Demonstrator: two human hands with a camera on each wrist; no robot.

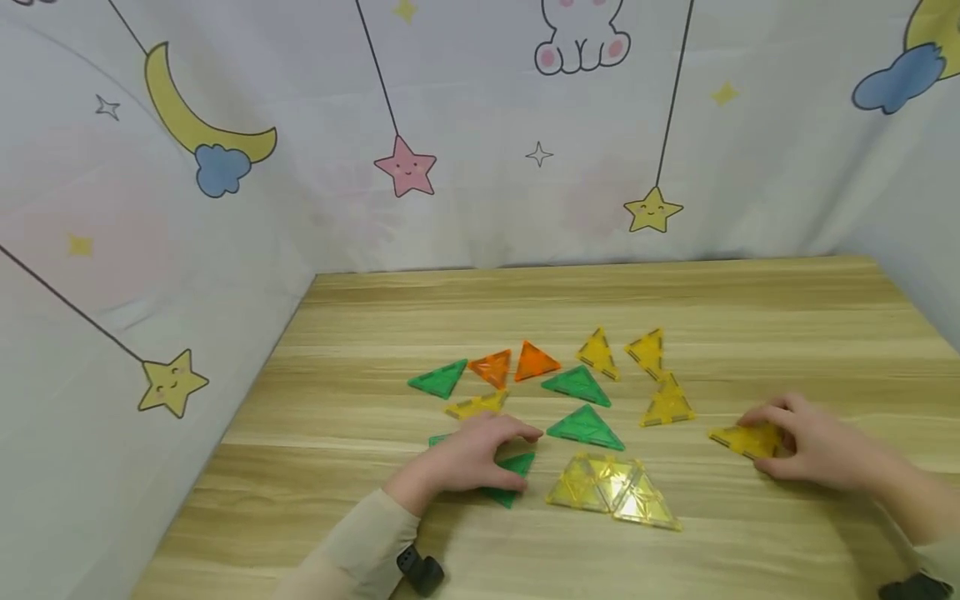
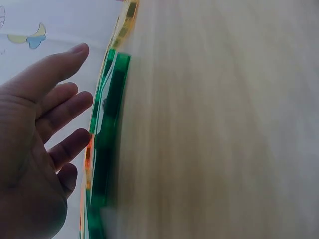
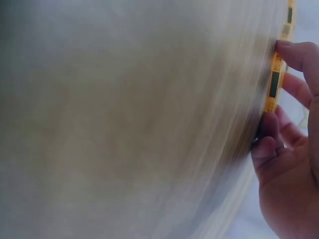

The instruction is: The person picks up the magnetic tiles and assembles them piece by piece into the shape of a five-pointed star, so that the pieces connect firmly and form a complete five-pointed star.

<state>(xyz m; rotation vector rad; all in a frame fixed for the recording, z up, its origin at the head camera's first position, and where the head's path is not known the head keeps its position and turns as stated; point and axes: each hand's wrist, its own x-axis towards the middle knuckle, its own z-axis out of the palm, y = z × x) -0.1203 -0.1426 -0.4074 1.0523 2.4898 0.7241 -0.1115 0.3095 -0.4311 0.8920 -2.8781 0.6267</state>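
My right hand grips a translucent yellow triangular magnetic tile at the right of the table. In the right wrist view its thumb is at one end of the tile's edge, with fingers round the other. My left hand is over the left group of tiles, fingers loosely bent and nothing held. Under it a green triangular tile shows partly, and another green tile peeks out behind the wrist. The left wrist view has the palm beside a green tile's edge, thumb and fingers apart.
Three yellow tiles joined in a strip lie front centre. Behind are green tiles, two orange tiles and several loose yellow tiles. A printed curtain stands along the wooden table's back and left edges.
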